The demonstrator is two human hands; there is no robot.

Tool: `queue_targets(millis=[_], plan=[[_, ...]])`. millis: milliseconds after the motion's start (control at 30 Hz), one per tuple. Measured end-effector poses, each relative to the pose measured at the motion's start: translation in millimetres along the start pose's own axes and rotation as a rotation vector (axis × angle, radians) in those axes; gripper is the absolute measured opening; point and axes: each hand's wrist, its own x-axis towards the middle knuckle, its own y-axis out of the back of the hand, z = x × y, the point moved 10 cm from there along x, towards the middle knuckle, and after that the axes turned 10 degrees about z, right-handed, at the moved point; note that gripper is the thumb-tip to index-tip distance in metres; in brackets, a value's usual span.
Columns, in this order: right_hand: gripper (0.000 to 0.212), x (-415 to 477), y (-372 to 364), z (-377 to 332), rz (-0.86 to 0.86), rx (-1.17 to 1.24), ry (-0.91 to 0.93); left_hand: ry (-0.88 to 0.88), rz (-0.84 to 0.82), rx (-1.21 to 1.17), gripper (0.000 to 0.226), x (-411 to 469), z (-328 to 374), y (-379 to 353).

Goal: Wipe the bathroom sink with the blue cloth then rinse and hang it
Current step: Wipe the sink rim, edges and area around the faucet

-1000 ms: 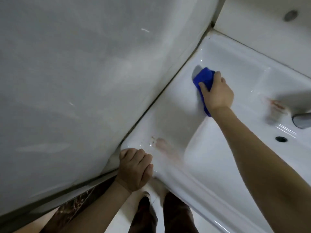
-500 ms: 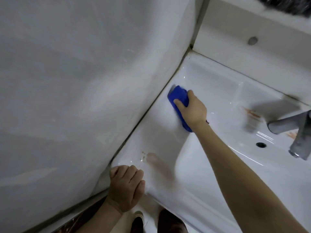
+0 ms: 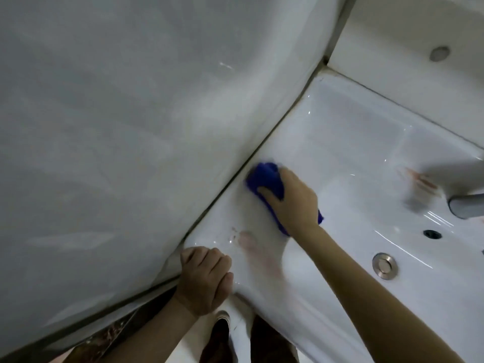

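Note:
The white bathroom sink [image 3: 348,142] fills the right half of the head view. My right hand [image 3: 293,203] presses the folded blue cloth [image 3: 265,180] flat on the sink's left ledge, close to the wall joint. Most of the cloth is under my palm; its far end and a small corner by my wrist show. My left hand [image 3: 205,280] rests as a closed fist on the sink's near left corner, holding nothing. A faint reddish smear [image 3: 248,241] lies on the ledge between my two hands.
A grey-white wall [image 3: 131,127] runs along the sink's left edge. The grey tap spout [image 3: 466,206] juts in at the right, with reddish stains [image 3: 421,180] beside it. The overflow hole [image 3: 432,233] and metal drain plug [image 3: 385,265] sit in the basin. My shoes [image 3: 222,334] show below.
My right hand has dragged the blue cloth along the left ledge toward me, from near the back corner to mid-ledge. My left fist has stayed on the near corner.

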Motion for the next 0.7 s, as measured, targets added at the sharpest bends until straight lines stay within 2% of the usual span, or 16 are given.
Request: queue_targets(millis=[67, 100, 133, 267, 333, 367, 433, 533, 633, 700], plan=[[0.037, -62.0, -10.3, -34.5, -0.191, 0.047, 0.230, -0.019, 0.001, 0.005, 0.033, 0.9, 0.0, -0.5], [0.036, -71.2, -9.6, -32.3, -0.221, 0.052, 0.290, -0.024, 0.003, 0.010, 0.033, 0.5, -0.3, -0.5], [0.035, -65.5, -5.8, -22.3, -0.197, 0.031, 0.271, -0.022, 0.002, 0.017, 0.032, 0.2, -0.4, -0.4], [0.040, 0.5, 7.7, 23.5, 0.026, -0.042, -0.210, -0.005, 0.008, 0.041, 0.031, 3.7, 0.8, 2.0], [0.041, -5.1, -4.6, 4.6, 0.039, 0.031, -0.274, -0.006, 0.024, 0.038, 0.031, 4.0, 1.7, 3.6], [0.041, -20.6, -13.9, -11.7, 0.004, 0.080, -0.256, -0.003, 0.032, 0.034, 0.030, 3.7, 1.0, 4.3], [0.041, -65.1, -28.6, -45.7, -0.156, 0.107, -0.104, 0.011, 0.054, 0.022, 0.030, 3.9, 0.8, 5.8], [0.036, -108.4, -19.9, -37.3, -0.313, 0.067, 0.015, 0.007, 0.056, 0.014, 0.032, 2.6, -0.5, 4.5], [0.033, -129.8, 1.5, -7.5, -0.333, 0.052, -0.002, 0.002, 0.067, 0.022, 0.037, -0.1, -2.1, 2.4], [0.030, -125.8, -5.5, -18.0, -0.296, 0.094, -0.009, 0.015, 0.106, 0.011, 0.034, -0.6, -1.9, 4.1]])
